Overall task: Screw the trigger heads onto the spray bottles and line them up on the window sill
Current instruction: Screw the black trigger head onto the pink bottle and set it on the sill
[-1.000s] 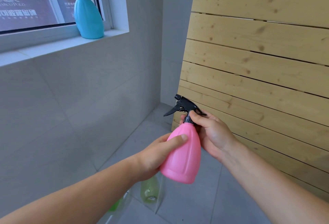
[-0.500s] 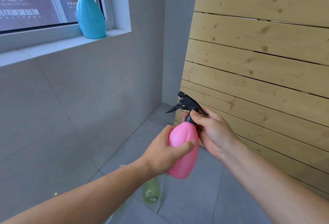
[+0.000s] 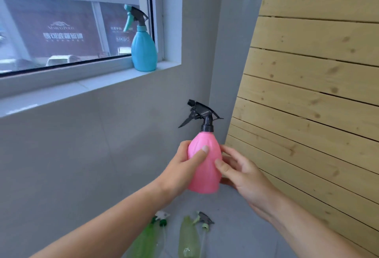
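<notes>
A pink spray bottle (image 3: 205, 165) stands upright in the air between both hands, with a black trigger head (image 3: 202, 114) on its neck. My left hand (image 3: 180, 167) grips the bottle's left side, thumb across the front. My right hand (image 3: 240, 173) holds its right side and back, fingers curled around the body. A blue spray bottle (image 3: 143, 50) with its trigger head on stands at the right end of the window sill (image 3: 86, 85).
Two green bottles (image 3: 187, 237) lie on the grey floor below my arms, with loose trigger heads (image 3: 204, 219) beside them. A wooden slat panel (image 3: 311, 85) leans on the right. The grey wall rises under the sill.
My right hand left the trigger collar and dropped to the pink bottle's body. The bottle rose and stands upright, and my view lifted toward the window.
</notes>
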`<state>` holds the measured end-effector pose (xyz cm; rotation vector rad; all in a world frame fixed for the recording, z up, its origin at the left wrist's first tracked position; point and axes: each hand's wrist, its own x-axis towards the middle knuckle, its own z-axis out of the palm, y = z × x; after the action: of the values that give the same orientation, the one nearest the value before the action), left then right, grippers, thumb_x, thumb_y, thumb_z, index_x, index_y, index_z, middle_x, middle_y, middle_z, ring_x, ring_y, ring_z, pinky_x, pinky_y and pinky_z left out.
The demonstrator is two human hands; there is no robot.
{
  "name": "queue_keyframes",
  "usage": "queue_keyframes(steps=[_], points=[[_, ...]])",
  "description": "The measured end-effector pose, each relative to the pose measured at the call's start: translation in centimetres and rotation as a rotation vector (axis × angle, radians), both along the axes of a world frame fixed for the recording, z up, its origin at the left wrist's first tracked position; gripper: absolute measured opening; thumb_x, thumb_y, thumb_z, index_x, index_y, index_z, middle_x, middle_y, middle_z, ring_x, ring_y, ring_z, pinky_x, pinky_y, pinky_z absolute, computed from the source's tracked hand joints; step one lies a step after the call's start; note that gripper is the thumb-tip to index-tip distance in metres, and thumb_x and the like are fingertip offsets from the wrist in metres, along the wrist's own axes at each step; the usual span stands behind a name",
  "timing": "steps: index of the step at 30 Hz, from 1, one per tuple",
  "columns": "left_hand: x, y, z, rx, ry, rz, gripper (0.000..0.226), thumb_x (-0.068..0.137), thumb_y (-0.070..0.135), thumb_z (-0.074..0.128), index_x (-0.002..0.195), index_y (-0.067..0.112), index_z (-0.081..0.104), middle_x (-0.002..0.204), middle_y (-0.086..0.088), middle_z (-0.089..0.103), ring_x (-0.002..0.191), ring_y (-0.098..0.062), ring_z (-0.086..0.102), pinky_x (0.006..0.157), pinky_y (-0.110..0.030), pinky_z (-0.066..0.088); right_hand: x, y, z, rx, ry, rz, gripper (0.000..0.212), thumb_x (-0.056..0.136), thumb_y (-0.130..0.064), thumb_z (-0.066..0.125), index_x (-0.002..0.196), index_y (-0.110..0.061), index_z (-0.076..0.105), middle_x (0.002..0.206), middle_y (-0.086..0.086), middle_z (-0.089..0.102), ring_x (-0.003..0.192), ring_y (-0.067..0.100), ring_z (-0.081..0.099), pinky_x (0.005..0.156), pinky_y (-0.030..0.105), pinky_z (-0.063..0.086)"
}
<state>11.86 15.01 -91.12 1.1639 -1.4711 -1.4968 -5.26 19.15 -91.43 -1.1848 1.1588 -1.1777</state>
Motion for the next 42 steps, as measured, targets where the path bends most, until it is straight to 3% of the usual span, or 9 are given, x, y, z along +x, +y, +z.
queue_keyframes(steps=[3, 7, 12, 19, 25, 28, 32, 39, 42], points=[[2.4, -1.0, 2.3, -0.073, 0.029, 0.026, 0.031, 0.107, 0.037, 0.042, 0.137, 0.03, 0.045, 0.128, 0.007, 0.062, 0.106, -0.004, 0.062, 0.075, -0.018, 0.049, 2.5, -1.9, 2.4, -0.1, 0.028, 0.052, 0.052, 0.086, -0.028, 0.069, 0.136, -0.035, 0.055, 0.125, -0.008, 0.071, 0.119, 0.011, 0.065, 0.098, 0.033, 0.052], [6.5, -3.9, 6.3, -0.193, 0.043, 0.12, 0.033, 0.106, 0.028, 0.047, 0.139, 0.025, 0.043, 0.131, 0.001, 0.062, 0.102, -0.007, 0.063, 0.071, -0.016, 0.051, 6.6, -6.8, 6.2, -0.228, 0.146, 0.073, 0.068, 0.083, -0.037, 0.075, 0.144, -0.037, 0.045, 0.129, -0.005, 0.068, 0.121, 0.011, 0.063, 0.102, 0.036, 0.051], [11.9, -9.0, 11.1, -0.378, 0.0, 0.308, 0.047, 0.103, 0.029, 0.057, 0.144, 0.017, 0.037, 0.131, 0.001, 0.059, 0.101, -0.003, 0.063, 0.073, -0.015, 0.055, 12.7, -14.7, 11.1, -0.337, 0.249, 0.122, 0.062, 0.092, -0.025, 0.066, 0.148, -0.035, 0.041, 0.119, 0.004, 0.066, 0.111, 0.02, 0.066, 0.099, 0.039, 0.054], [17.2, -14.7, 15.0, -0.387, -0.05, 0.425, 0.049, 0.102, 0.032, 0.06, 0.144, 0.013, 0.041, 0.135, -0.007, 0.06, 0.092, -0.005, 0.065, 0.058, -0.014, 0.049, 19.0, -22.4, 14.8, -0.39, 0.242, 0.121, 0.052, 0.091, -0.027, 0.064, 0.141, -0.034, 0.049, 0.127, 0.007, 0.064, 0.11, 0.022, 0.067, 0.095, 0.042, 0.056], [19.9, -18.0, 13.9, -0.36, -0.096, 0.498, 0.048, 0.098, 0.031, 0.066, 0.14, 0.014, 0.05, 0.131, -0.016, 0.065, 0.109, -0.028, 0.07, 0.074, -0.027, 0.056, 22.0, -25.4, 14.4, -0.41, 0.301, 0.106, 0.049, 0.093, -0.021, 0.063, 0.14, -0.027, 0.051, 0.128, 0.006, 0.065, 0.114, 0.022, 0.064, 0.095, 0.039, 0.055], [20.4, -19.3, 13.8, -0.38, -0.153, 0.53, 0.048, 0.097, 0.035, 0.068, 0.14, 0.018, 0.054, 0.127, -0.016, 0.068, 0.108, -0.03, 0.071, 0.076, -0.032, 0.057, 22.8, -26.7, 13.8, -0.411, 0.308, 0.08, 0.053, 0.093, -0.022, 0.061, 0.144, -0.026, 0.047, 0.13, 0.006, 0.065, 0.115, 0.022, 0.063, 0.098, 0.042, 0.054], [20.1, -20.4, 14.1, -0.382, -0.176, 0.545, 0.051, 0.096, 0.036, 0.068, 0.142, 0.019, 0.054, 0.127, -0.015, 0.069, 0.11, -0.031, 0.07, 0.094, -0.045, 0.059, 23.2, -27.9, 13.6, -0.408, 0.332, 0.05, 0.056, 0.094, -0.027, 0.061, 0.148, -0.027, 0.043, 0.132, 0.004, 0.063, 0.117, 0.02, 0.062, 0.1, 0.041, 0.053], [19.7, -21.1, 13.8, -0.402, -0.195, 0.629, 0.056, 0.091, 0.04, 0.073, 0.138, 0.015, 0.055, 0.121, -0.013, 0.069, 0.103, -0.028, 0.071, 0.086, -0.04, 0.058, 22.7, -28.3, 13.5, -0.407, 0.374, 0.038, 0.06, 0.095, -0.022, 0.059, 0.151, -0.026, 0.038, 0.134, 0.004, 0.061, 0.118, 0.02, 0.061, 0.102, 0.04, 0.051], [19.6, -20.9, 13.8, -0.411, -0.199, 0.637, 0.056, 0.091, 0.04, 0.073, 0.138, 0.015, 0.056, 0.123, -0.014, 0.07, 0.105, -0.029, 0.071, 0.091, -0.044, 0.059, 22.9, -28.3, 13.5, -0.399, 0.396, 0.041, 0.063, 0.095, -0.023, 0.057, 0.153, -0.027, 0.033, 0.139, 0.004, 0.059, 0.121, 0.02, 0.06, 0.104, 0.041, 0.05]])
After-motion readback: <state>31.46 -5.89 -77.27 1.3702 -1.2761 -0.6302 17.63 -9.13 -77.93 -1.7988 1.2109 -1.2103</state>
